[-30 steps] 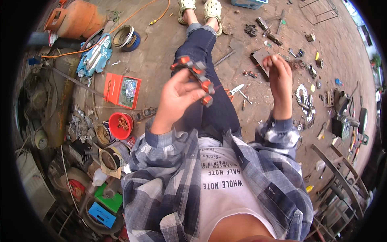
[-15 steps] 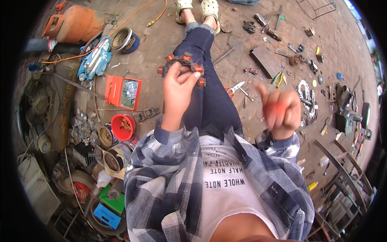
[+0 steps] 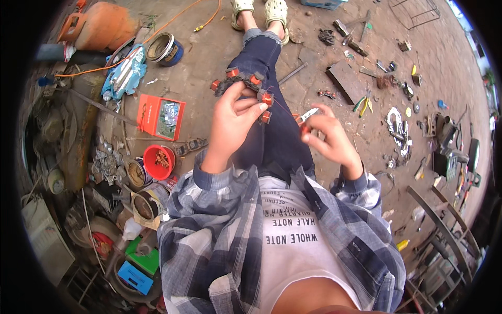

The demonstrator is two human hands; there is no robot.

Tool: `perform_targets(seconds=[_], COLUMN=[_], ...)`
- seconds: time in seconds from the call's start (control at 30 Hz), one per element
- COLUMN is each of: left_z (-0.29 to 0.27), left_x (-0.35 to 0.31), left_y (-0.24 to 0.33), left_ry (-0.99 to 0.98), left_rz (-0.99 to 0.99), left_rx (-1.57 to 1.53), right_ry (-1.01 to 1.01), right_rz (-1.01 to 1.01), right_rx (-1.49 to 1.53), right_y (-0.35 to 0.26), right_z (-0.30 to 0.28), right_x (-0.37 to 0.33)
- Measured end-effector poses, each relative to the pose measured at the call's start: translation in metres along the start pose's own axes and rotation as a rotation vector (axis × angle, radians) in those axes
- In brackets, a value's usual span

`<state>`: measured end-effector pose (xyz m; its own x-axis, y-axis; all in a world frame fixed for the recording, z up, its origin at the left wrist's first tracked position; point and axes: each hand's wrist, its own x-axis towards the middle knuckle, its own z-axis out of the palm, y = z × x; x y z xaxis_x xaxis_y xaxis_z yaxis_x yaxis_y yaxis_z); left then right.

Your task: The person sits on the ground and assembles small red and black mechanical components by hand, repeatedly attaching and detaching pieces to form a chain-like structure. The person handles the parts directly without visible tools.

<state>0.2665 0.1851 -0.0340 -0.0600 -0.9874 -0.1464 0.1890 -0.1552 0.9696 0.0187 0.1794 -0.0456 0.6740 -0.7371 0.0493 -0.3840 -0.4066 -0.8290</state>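
Observation:
My left hand (image 3: 230, 125) is closed on a dark, curved motor stator with several red coil blocks (image 3: 255, 79), held above my thighs. Thumb and fingers grip its near side. A fine reddish wire seems to run off to the right of it. My right hand (image 3: 334, 140) is to the right of my knee, fingers curled in a pinch. Between its fingertips shows a small red piece (image 3: 304, 133), mostly covered, its kind unclear. Just beyond those fingers, scissors (image 3: 308, 114) with orange handles lie on the ground, partly hidden.
On the left are an open red case (image 3: 150, 119), a red bucket (image 3: 152, 166) of small copper-coloured bits, paint tins and an orange gas cylinder (image 3: 102, 26). Pliers (image 3: 367, 104), a metal box (image 3: 345, 82) and scattered metal parts lie on the right. Bent metal bars (image 3: 444, 220) stand nearer.
My right hand has swung left and inward, toward the stator, with the small red piece in its fingers. The stator has turned slightly and shifted a little right in my left hand.

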Motion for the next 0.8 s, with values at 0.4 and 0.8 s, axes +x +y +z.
perform_targets(seconds=[0.4,0.8], left_z=[0.017,0.013], left_x=[-0.007,-0.003], left_y=[0.005,0.015], left_ry=[-0.122,0.019], left_rz=[-0.111,0.055], left_rx=[0.109,-0.066], right_ry=[0.431,0.199], right_rz=[-0.124,-0.037], right_rx=[0.651,0.206], right_y=[-0.020,-0.023], right_z=[-0.002,0.006], right_x=[0.044,0.024])
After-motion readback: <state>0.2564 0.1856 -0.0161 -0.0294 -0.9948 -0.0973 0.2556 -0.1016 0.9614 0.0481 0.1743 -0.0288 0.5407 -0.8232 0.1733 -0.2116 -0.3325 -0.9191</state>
